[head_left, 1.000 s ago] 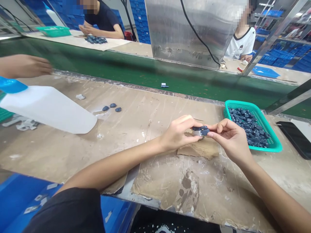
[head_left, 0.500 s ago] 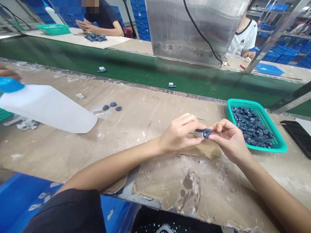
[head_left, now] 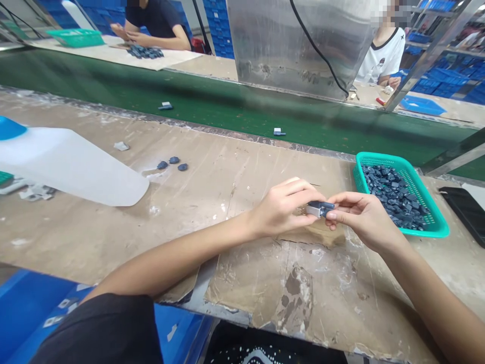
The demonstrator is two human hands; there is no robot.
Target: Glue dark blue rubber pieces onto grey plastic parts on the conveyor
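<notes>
Centre of the frame: the left hand [head_left: 282, 207] and the right hand [head_left: 359, 217] meet just above the worn tabletop [head_left: 227, 192], each pinching one end of a small grey-and-dark-blue part [head_left: 319, 208]; the left fingers [head_left: 303, 189] are closed on its grey end, the right fingers [head_left: 341, 202] closed on its dark end; the part is held clear of the surface, over a torn patch of brown covering [head_left: 314, 235].

Right of the frame, just beside the right hand: a teal basket [head_left: 439, 230] filled with dark blue parts [head_left: 394, 194]; a black flat object [head_left: 468, 212] lies at the far right edge.

Left of the frame: a white plastic bottle [head_left: 71, 164] with a blue cap [head_left: 9, 127] lies on its side; three loose dark pieces [head_left: 172, 163] rest near it, well apart from the hands.

Upper half of the frame: a green conveyor belt [head_left: 212, 108] carries two small assembled parts [head_left: 279, 132]; behind it stands a metal housing [head_left: 299, 40]; two other people sit beyond the belt, one at upper left [head_left: 159, 20] with a pile of dark parts, one at upper right [head_left: 382, 55].
</notes>
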